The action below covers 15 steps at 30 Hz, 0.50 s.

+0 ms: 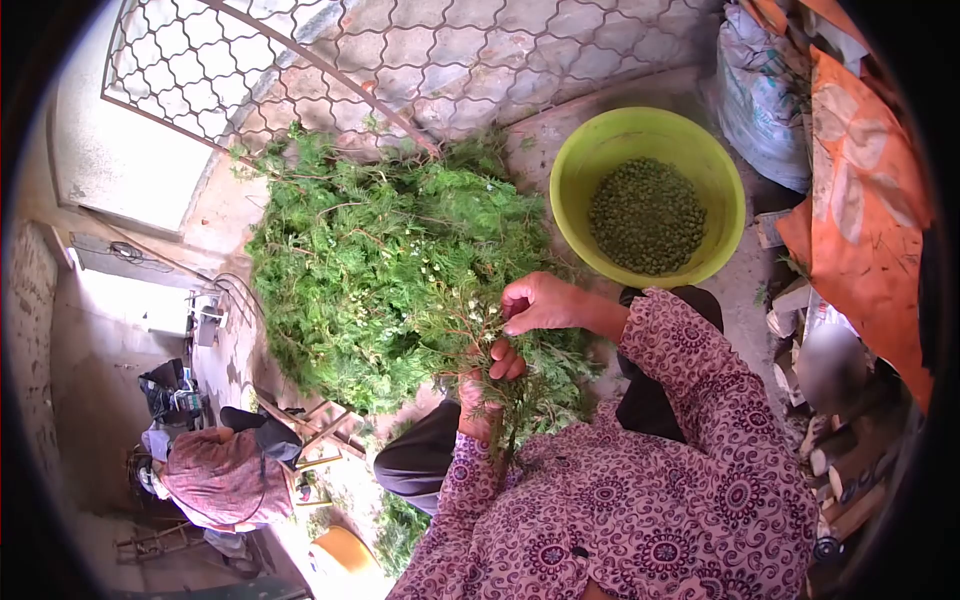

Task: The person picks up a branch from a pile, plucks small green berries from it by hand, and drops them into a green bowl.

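Observation:
A leafy green branch (515,405) lies across my lap, and my left hand (490,375) is wrapped round its stem. Just above it, my right hand (540,303) pinches at the branch's tip among small pale seed cones; what sits between those fingertips is too small to make out. Beyond both hands spreads a large heap of green cut branches (370,260) dotted with pale cones. To the right of the heap stands a yellow-green basin (722,215), with many small green cones (648,215) lying in its bottom.
A metal lattice (400,50) leans along the back wall. White sacks (765,110), an orange sheet (865,200) and stacked firewood (850,460) line the right side. At lower left, another person (225,480) sits near an orange-yellow container (345,555).

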Available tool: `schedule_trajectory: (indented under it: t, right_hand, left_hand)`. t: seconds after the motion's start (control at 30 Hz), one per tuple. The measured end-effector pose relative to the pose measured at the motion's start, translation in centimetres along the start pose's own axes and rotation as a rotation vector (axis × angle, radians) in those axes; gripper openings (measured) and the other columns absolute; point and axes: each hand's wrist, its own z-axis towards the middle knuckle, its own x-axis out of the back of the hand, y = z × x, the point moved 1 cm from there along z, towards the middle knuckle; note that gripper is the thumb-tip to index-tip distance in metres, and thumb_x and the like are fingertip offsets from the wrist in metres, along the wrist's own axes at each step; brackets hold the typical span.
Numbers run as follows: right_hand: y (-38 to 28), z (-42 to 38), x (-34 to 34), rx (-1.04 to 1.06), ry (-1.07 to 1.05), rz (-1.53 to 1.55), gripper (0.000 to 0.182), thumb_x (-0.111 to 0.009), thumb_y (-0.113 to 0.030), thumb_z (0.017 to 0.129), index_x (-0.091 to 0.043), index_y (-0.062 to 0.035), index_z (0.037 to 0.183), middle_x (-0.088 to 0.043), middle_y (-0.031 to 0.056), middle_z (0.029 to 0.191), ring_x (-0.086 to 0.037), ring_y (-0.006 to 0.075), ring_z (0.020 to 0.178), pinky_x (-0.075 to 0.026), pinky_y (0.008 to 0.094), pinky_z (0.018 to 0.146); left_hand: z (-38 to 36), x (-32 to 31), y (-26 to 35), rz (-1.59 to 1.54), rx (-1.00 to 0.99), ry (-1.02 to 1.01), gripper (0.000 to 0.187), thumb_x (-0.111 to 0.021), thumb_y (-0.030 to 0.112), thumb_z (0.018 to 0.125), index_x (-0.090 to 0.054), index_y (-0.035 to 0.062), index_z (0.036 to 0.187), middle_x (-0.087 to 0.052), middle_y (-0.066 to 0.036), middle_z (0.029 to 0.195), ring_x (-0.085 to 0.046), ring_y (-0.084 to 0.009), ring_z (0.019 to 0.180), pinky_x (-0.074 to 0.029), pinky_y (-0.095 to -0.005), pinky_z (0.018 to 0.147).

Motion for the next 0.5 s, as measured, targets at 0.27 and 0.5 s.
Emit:
schedule_trajectory:
  t: [0.27, 0.5]
  right_hand:
    - [-0.8, -0.3, -0.8, 0.088, 0.121, 0.041, 0.025, -0.069, -0.014, 0.069, -0.057, 0.0014, 0.085, -0.053, -0.0011, 0.067, -0.047, 0.0054, 0.062, -0.040, 0.0226, 0.055]
    - [-0.6, -0.3, -0.9, 0.100, 0.045, 0.102, 0.020, -0.066, -0.010, 0.072, -0.054, 0.0017, 0.083, -0.053, -0.0011, 0.067, -0.047, 0.0044, 0.063, -0.039, 0.0221, 0.056]
  left_hand:
    - [0.0, 0.7, -0.3, -0.073, 0.038, -0.008, 0.047, -0.063, 0.020, 0.075, -0.041, 0.0028, 0.112, -0.043, 0.000, 0.074, -0.041, -0.0066, 0.056, -0.031, -0.0223, 0.056]
    - [0.5, 1.3, -0.4, -0.114, 0.100, 0.001, 0.040, -0.059, 0.020, 0.077, -0.043, 0.0023, 0.109, -0.045, -0.002, 0.076, -0.042, -0.0081, 0.056, -0.032, -0.0232, 0.055]
